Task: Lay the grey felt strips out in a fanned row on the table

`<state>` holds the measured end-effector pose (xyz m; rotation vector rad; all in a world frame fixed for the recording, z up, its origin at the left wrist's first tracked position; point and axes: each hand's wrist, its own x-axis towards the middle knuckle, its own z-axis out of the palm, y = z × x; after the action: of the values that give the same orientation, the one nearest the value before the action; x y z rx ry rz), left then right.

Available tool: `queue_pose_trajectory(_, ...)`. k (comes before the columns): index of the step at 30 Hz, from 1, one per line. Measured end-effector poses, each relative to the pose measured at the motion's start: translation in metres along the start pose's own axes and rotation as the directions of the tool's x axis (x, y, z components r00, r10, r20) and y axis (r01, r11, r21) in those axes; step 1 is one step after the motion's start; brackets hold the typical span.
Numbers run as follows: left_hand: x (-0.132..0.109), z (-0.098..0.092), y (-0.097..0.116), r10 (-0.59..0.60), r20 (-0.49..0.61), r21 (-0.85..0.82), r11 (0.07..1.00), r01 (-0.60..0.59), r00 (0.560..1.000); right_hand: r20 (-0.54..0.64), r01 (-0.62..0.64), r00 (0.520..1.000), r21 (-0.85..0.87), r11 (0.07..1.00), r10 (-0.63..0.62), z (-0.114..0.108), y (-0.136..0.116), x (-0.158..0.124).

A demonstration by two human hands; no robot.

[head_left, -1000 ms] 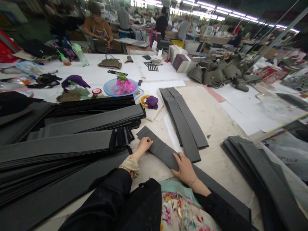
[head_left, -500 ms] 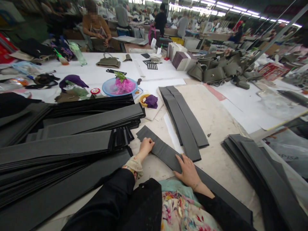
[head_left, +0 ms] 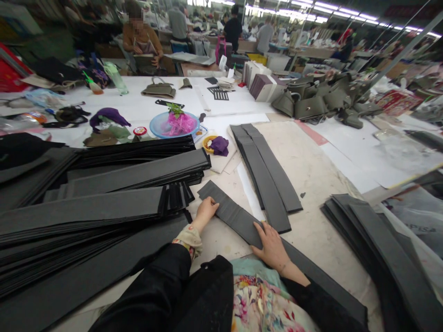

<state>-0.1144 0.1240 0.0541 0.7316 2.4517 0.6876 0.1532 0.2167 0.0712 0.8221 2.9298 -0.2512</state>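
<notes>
A long dark grey strip (head_left: 235,215) of flat material lies slantwise across the table in front of me. My left hand (head_left: 206,213) is at its near edge by the far left end, fingers bent and pinched together on that edge. Farther down the strip, my right hand (head_left: 272,246) lies flat on top with its fingers spread. Beyond the right fingertips, two overlapping strips (head_left: 273,184) of the same grey material point away from me. The right forearm and sleeve cover part of the strip's lower length.
Large piles of grey strips (head_left: 90,203) fill the left side, and a fanned stack (head_left: 370,240) lies at the right. Behind are a blue plate (head_left: 157,125) with pink plastic, a yellow bowl (head_left: 207,144) and olive bags (head_left: 309,106). A person (head_left: 141,39) sits across the table.
My left hand has slid slightly left and toward me along the strip's near edge. The right hand stays flat in place. The view has shifted a little.
</notes>
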Motion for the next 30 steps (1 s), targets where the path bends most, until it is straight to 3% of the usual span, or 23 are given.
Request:
queue_pose_trajectory(4,0.008,0.0,-0.002,-0.006,0.051,0.004,1.0,0.005,0.999,-0.009,0.004,1.0,0.003,1.0,-0.004,0.002,0.001,0.0)
queue_pose_trajectory(15,0.008,0.004,-0.005,0.011,0.035,-0.006,1.0,-0.011,0.999,-0.018,0.012,1.0,0.004,1.0,-0.012,0.001,0.002,-0.002)
queue_pose_trajectory(24,-0.004,-0.004,-0.001,-0.024,-0.125,-0.008,1.0,0.023,0.992,-0.011,0.016,1.0,0.019,1.0,-0.016,0.005,0.005,-0.001)
queue_pose_trajectory(30,0.008,-0.012,-0.01,-0.083,-0.113,-0.088,0.993,0.074,0.99,-0.02,0.005,1.0,0.016,1.0,-0.005,0.005,0.004,-0.002)
